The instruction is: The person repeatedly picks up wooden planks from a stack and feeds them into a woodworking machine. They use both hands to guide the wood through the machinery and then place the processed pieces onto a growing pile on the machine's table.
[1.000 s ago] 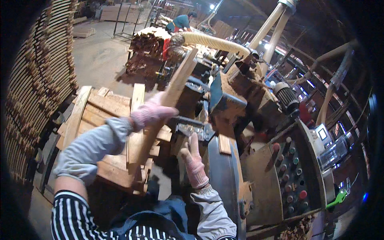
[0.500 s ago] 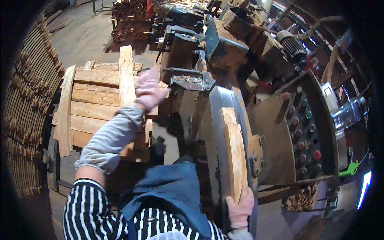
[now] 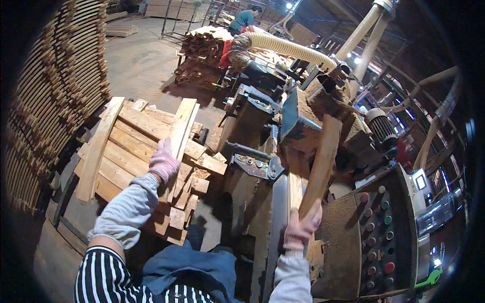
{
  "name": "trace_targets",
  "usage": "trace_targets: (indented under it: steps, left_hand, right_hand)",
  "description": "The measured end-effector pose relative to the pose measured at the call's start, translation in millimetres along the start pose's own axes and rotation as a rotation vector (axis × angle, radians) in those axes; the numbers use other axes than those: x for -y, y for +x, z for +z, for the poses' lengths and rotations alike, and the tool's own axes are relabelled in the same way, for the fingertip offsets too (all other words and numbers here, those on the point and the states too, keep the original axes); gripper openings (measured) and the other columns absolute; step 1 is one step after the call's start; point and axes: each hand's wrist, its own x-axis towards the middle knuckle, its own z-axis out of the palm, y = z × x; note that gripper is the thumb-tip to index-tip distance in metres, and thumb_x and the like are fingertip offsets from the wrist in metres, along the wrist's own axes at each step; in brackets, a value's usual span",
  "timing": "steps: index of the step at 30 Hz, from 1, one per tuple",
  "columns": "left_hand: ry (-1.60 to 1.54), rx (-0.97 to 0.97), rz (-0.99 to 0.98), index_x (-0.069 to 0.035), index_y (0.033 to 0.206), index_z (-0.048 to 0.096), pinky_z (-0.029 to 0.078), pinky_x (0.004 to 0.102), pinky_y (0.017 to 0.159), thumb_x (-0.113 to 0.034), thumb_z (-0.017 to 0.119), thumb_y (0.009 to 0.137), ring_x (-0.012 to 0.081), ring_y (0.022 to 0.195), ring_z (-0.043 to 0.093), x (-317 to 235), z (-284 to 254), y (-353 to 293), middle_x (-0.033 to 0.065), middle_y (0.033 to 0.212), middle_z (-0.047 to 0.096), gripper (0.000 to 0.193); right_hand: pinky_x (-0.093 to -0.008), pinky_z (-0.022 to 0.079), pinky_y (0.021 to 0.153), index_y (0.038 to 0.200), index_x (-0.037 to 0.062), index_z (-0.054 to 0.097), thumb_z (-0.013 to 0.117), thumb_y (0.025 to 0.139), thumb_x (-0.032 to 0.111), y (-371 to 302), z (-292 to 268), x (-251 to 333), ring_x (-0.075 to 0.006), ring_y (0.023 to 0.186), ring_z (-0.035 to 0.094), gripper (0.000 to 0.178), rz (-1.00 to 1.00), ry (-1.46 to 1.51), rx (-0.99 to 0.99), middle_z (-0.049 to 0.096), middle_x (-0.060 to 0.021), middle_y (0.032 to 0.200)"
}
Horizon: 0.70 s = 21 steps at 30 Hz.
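Here, the pink-gloved right hand (image 3: 302, 228) is clamping its fingers around a brown wooden board (image 3: 323, 159), slanting up near a grey metal machine bed (image 3: 279, 217). The pink-gloved left hand (image 3: 164, 162) is resting on a long pale wooden plank (image 3: 181, 129) atop stacked wooden boards (image 3: 126, 140); whether its fingers are gripping, I cannot tell.

Left hand (image 3: 164, 162), gloved, reached well forward, fingers (image 3: 165, 146) pointed ahead, left forearm (image 3: 124, 208), sleeved, slanted inward, right hand (image 3: 304, 227), gloved, closed in a grip, right forearm (image 3: 293, 278), sleeved, extended nearly straight ahead
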Motion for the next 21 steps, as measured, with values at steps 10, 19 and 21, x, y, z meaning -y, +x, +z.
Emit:
trace_targets:
  steps: [10, 19, 21]
  left_hand:
    - [0.022, -0.165, 0.116, -0.002, 0.164, 0.037, 0.032, 0.0393, 0.129, -0.035, 0.084, 0.080, 0.0381, 0.155, 0.038, 121, -93, 16, 0.0246, 0.166, 0.041, 0.101]
    - [0.229, 0.037, 0.035, -0.006, 0.160, 0.036, 0.043, 0.0532, 0.117, -0.044, 0.078, 0.082, 0.0457, 0.140, 0.051, -8, 2, 33, 0.0267, 0.160, 0.039, 0.095]
    - [0.316, 0.076, 0.023, -0.008, 0.169, 0.026, 0.040, 0.0574, 0.119, -0.060, 0.076, 0.082, 0.0460, 0.145, 0.048, -33, 4, 31, 0.0290, 0.160, 0.040, 0.113]
  right_hand:
    - [-0.0503, 0.034, 0.127, 0.162, 0.0015, 0.041, 0.077, 0.089, 0.021, -51, -43, 53, -0.0461, 0.148, 0.043, 0.083, 0.082, 0.155, 0.269, 0.043, -0.0289, 0.161]
    - [-0.0573, 0.040, 0.116, 0.146, -0.0021, 0.057, 0.069, 0.088, 0.026, -179, -188, 34, -0.0511, 0.126, 0.055, 0.065, 0.021, -0.299, 0.717, 0.058, -0.0283, 0.143]
    - [-0.0587, 0.044, 0.110, 0.130, -0.0029, 0.067, 0.067, 0.089, 0.018, -183, -163, 10, -0.0499, 0.119, 0.058, 0.046, -0.272, -0.177, 0.386, 0.063, -0.0273, 0.132]
